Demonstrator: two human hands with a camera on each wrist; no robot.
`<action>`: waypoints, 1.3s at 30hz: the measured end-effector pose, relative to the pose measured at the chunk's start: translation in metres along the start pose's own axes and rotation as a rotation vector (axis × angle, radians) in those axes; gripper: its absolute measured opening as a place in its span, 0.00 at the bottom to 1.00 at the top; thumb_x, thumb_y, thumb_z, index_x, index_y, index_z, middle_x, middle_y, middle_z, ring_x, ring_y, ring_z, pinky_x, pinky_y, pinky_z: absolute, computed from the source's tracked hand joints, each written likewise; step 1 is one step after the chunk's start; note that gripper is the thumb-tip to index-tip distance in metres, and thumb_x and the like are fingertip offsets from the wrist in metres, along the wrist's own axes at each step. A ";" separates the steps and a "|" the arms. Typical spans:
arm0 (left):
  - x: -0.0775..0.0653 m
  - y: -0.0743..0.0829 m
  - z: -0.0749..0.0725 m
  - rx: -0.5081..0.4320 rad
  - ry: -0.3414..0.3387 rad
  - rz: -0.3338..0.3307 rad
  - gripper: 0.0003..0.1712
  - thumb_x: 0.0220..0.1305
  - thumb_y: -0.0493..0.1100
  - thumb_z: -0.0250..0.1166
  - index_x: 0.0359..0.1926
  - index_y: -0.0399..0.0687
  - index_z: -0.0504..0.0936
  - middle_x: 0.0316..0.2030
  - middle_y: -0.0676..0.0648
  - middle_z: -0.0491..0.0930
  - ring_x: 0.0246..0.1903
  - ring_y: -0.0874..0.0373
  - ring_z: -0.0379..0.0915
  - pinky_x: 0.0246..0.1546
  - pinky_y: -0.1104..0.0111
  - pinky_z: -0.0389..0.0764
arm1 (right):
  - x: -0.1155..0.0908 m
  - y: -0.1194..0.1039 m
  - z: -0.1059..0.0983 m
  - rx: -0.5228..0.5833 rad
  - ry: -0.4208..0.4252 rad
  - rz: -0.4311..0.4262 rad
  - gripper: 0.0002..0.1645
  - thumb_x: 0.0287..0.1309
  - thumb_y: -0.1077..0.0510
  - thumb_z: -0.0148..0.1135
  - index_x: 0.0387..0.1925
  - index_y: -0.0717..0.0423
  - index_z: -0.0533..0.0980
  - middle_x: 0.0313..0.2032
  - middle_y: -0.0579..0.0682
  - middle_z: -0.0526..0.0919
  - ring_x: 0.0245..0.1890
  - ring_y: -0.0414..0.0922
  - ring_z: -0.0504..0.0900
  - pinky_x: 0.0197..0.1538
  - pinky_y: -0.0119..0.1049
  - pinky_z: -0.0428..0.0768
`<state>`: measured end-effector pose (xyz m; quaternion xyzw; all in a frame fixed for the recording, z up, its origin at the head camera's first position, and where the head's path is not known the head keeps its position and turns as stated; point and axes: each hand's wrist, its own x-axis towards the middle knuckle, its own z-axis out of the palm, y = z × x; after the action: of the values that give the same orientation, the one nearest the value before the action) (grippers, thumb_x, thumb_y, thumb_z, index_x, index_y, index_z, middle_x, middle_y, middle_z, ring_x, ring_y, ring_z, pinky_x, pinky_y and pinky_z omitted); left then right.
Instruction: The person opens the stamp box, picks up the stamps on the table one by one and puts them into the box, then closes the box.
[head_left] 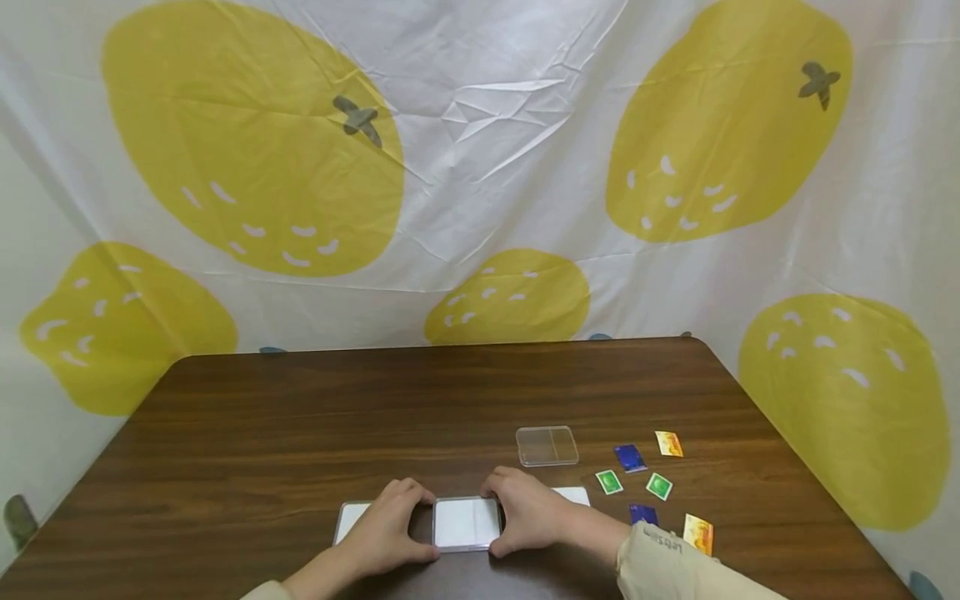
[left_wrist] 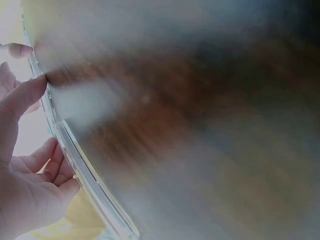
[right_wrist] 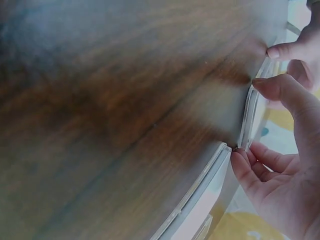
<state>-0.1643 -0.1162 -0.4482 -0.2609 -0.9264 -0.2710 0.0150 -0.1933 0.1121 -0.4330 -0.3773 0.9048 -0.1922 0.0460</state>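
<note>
A flat clear plastic case (head_left: 466, 523) with a white inside lies near the front of the table, between the two hands. My left hand (head_left: 387, 527) grips its left end, thumb at the front corner and fingers at the back corner. My right hand (head_left: 534, 512) holds the right end the same way. A second such case (head_left: 351, 515) lies partly hidden under the left hand; the left wrist view shows its clear edge (left_wrist: 95, 185). Behind the right hand shows a third white case (head_left: 573, 495), its edge (right_wrist: 197, 192) also in the right wrist view.
An unfilled clear plastic lid or case (head_left: 547, 447) lies farther back. To the right are scattered small printed squares: green (head_left: 609, 482), blue (head_left: 630, 457) and orange (head_left: 669, 443), with one orange piece (head_left: 698, 533) beside the right sleeve. A lemon-print curtain (head_left: 495, 192) hangs behind the brown table (head_left: 300, 417).
</note>
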 end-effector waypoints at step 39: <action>0.001 0.000 0.001 0.019 0.010 0.014 0.30 0.35 0.51 0.74 0.40 0.41 0.77 0.37 0.52 0.73 0.40 0.56 0.67 0.42 0.63 0.72 | -0.005 0.010 -0.008 0.063 0.069 -0.103 0.30 0.27 0.54 0.72 0.38 0.61 0.75 0.33 0.45 0.73 0.34 0.36 0.70 0.39 0.26 0.72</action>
<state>-0.1652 -0.1152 -0.4493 -0.2656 -0.9271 -0.2634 0.0241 -0.1980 0.1247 -0.4300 -0.4148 0.8787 -0.2358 0.0167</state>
